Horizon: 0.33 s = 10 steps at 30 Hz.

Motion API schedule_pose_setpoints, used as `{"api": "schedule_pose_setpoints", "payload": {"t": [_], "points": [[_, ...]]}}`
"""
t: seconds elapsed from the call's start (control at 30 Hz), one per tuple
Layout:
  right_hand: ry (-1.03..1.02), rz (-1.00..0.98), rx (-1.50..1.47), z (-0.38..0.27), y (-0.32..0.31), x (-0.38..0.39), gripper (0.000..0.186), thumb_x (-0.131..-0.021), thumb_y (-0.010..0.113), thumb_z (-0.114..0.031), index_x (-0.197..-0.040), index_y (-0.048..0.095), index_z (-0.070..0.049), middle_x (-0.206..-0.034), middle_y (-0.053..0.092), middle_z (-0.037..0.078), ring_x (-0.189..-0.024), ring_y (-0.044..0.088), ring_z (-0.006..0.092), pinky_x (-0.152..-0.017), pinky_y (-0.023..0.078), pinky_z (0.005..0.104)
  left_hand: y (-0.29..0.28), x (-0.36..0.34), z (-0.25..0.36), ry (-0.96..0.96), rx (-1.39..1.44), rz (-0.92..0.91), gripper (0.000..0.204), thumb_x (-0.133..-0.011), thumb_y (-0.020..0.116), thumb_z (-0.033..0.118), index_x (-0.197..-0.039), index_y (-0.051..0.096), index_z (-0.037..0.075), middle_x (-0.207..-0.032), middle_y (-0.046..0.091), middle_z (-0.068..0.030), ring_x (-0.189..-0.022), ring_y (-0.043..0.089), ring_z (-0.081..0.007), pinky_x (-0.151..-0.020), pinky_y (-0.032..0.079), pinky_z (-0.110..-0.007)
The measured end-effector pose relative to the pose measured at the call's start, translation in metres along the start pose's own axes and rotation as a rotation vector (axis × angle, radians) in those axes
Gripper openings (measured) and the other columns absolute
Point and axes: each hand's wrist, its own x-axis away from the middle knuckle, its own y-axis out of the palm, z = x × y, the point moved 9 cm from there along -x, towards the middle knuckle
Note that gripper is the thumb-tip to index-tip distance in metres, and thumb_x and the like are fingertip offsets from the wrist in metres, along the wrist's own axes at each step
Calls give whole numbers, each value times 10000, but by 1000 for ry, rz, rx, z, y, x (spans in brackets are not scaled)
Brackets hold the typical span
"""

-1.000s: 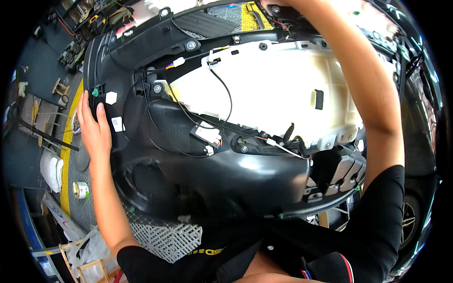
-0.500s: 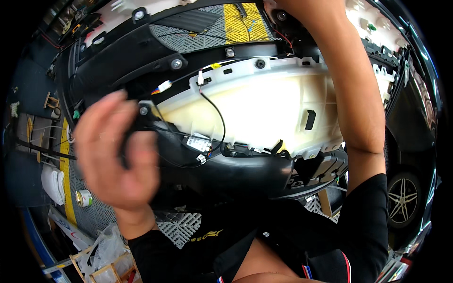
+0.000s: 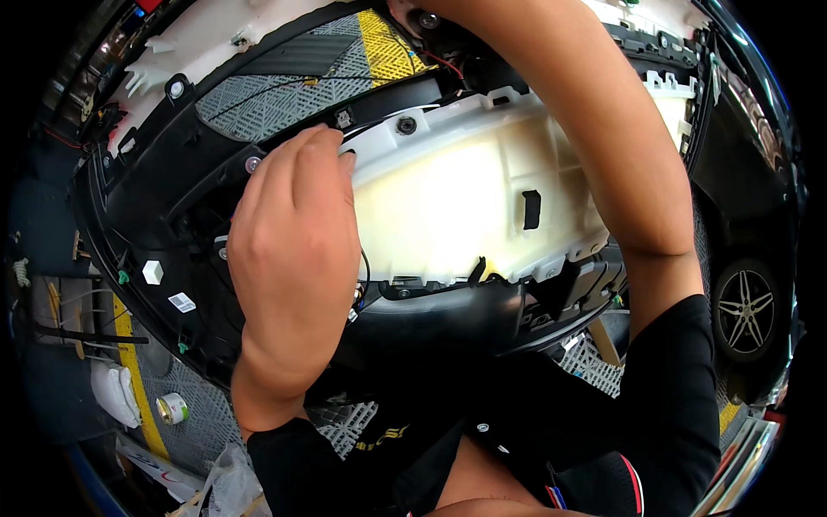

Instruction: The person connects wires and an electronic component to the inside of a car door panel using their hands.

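Observation:
A large black moulded car trim panel (image 3: 431, 323), its clips and fasteners exposed, lies in front of me. Set into it is a translucent white plastic piece (image 3: 431, 198), brightly lit, with a small black pad (image 3: 531, 209) on it. My left hand (image 3: 293, 224) is at the white piece's upper left corner, fingers close together and curled, thumb tucked beside them. It covers the wiring there; whatever the fingertips grip is hidden. A thin black cable (image 3: 368, 265) emerges beside the wrist. My right forearm (image 3: 586, 112) reaches over the panel's far right; its hand is past the top edge.
An opening in the panel shows grey and yellow floor grating (image 3: 289, 103). Left stand a tin can (image 3: 172, 407) and a white bundle (image 3: 115, 392); a plastic bag (image 3: 231, 482) lies nearer. To the right is a dark car with a spoked wheel (image 3: 743, 312).
My left hand has moved right and away from me onto the corner of the white piece, and its fingers have closed. The view has shifted; the panel appears further left.

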Motion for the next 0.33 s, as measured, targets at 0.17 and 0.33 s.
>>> {"api": "schedule_pose_setpoints", "payload": {"t": [0.17, 0.33], "points": [[14, 4, -39, 2, 0, -1, 389, -951, 688, -381, -872, 735, -3, -796, 730, 203, -770, 732, 362, -738, 584, 458, -3, -8, 5, -42, 53, -62, 182, -900, 713, 25, -1067, 646, 4, -1009, 707, -148, -928, 685, -345, -809, 562, -415], [39, -5, -51, 7, -2, -1, 383, -941, 702, -378, -880, 746, -2, -808, 734, 209, -776, 734, 363, -741, 583, 459, 2, -6, -4, -111, 142, -72, 152, -949, 656, 37, -1098, 660, 7, -1031, 711, -152, -962, 676, -356, -840, 540, -426]]}}
